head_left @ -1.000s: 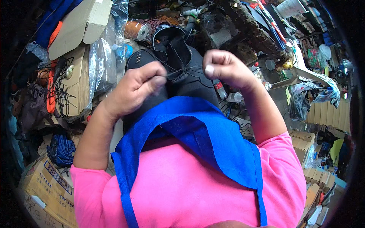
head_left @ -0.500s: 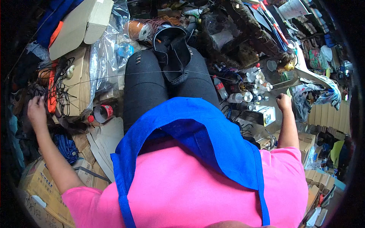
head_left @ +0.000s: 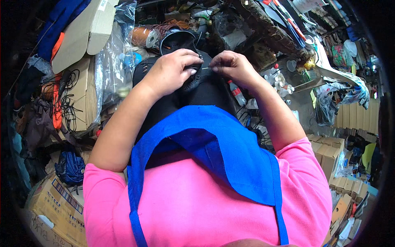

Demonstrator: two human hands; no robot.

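Note:
A black shoe [head_left: 177, 40], its opening edged with a pale line, is held between my knees. My left hand [head_left: 172, 70] lies over its side, fingers curled and closed on the shoe near its edge. Just right of it, my right hand [head_left: 234, 68] pinches a thin pale thread [head_left: 205, 68] that runs toward the shoe. Whether a needle is also in those fingertips is too small to tell. Part of the shoe is hidden behind my left hand.
A spool of orange cord [head_left: 144, 37] and clear plastic sheeting [head_left: 108, 68] lie beyond my left arm, beside cardboard [head_left: 84, 94]. Right of my legs are a dark-drink bottle [head_left: 237, 94], several small bottles [head_left: 279, 80] and a knife-like blade [head_left: 310, 85].
Both hands have come in from far out at the sides, where the thread was stretched taut between them, to the shoe. They now work close together over it.

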